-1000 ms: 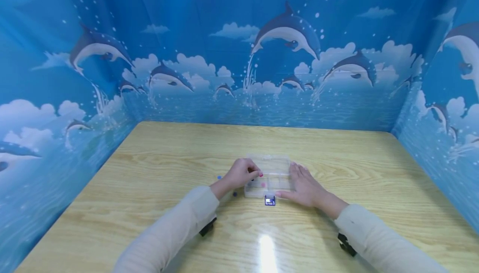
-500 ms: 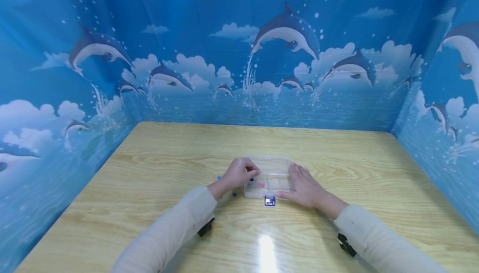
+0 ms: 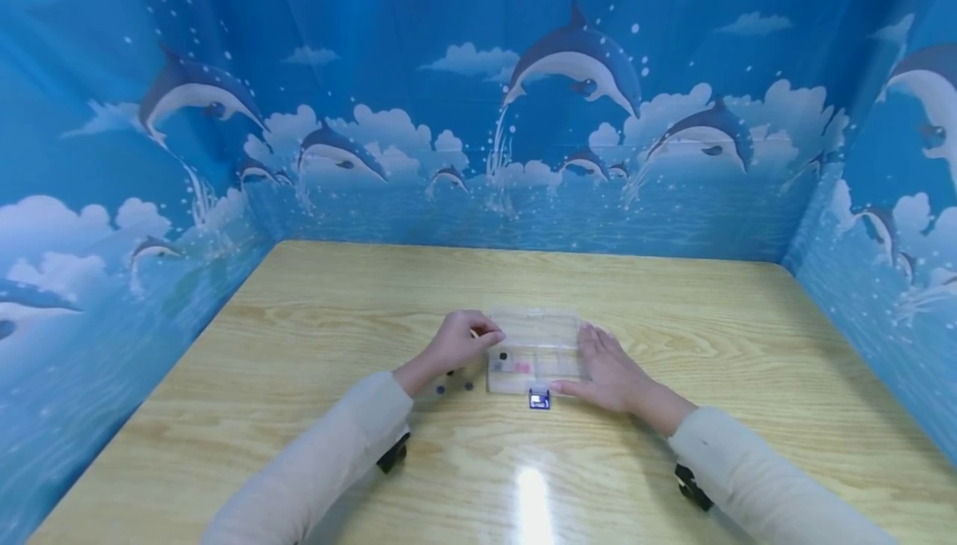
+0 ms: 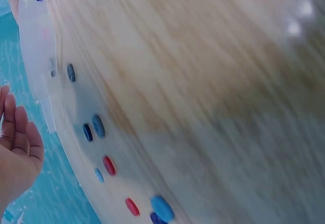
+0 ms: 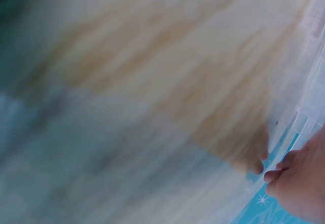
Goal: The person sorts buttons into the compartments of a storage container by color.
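Note:
A clear plastic compartment box point(image 3: 549, 362) lies with its lid point(image 3: 540, 327) folded back. In its left compartments are a black disc point(image 3: 503, 355) and something pink point(image 3: 522, 368). My left hand point(image 3: 458, 341) hovers by the box's left edge, thumb and fingers close together; nothing shows between them. In the left wrist view its fingers point(image 4: 21, 132) are loosely bent, the thumb hidden. My right hand point(image 3: 611, 372) rests along the box's right side, fingers straight and thumb at the front edge. Dark button-like discs point(image 3: 468, 386) lie left of the box.
In the left wrist view, red discs point(image 4: 109, 165) and blue discs point(image 4: 162, 209) trail along the wooden table point(image 4: 203, 107). A blue-framed tab point(image 3: 539, 399) sits at the box's front. A dolphin-print curtain point(image 3: 419, 96) encloses the table's back and sides.
My left hand has drawn left, off the box's compartments. The red disc pinched in its fingers one second ago no longer shows there. My right hand stays put.

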### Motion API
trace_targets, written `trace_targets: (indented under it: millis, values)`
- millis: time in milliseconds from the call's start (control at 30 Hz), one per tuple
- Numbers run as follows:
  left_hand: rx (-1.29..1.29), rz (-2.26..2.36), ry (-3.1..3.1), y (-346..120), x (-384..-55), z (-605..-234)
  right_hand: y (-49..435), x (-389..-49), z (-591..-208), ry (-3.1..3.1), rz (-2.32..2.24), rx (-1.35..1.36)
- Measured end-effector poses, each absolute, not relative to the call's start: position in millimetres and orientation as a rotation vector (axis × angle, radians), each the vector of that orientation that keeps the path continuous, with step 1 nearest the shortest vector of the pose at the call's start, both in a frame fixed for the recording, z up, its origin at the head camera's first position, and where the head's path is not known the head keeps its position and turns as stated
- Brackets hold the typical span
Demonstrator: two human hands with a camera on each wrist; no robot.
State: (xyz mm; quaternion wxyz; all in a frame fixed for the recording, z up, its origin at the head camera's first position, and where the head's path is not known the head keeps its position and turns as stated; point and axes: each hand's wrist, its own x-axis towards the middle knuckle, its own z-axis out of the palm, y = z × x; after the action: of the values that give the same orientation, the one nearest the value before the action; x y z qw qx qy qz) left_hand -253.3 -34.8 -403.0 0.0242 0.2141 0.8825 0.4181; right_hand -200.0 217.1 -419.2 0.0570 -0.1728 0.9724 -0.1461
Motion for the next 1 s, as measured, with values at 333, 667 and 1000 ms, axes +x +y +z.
trace_targets:
  millis: [333,667,1000]
  values:
    - [0.626,1.359,2.722,-48.8,-252.0,-402.8,216.7,-200.0,-418.6,2.942,-0.446,-0.525]
    - [0.488,1.399,2.702,-58.8,-253.6,-403.7,215.7,-199.4,-418.3,2.939,-0.455,-0.513]
    - [0.544,1.380,2.735,-74.2,-254.1,-405.5,216.3,-199.5,-418.5,2.940,-0.447,-0.510]
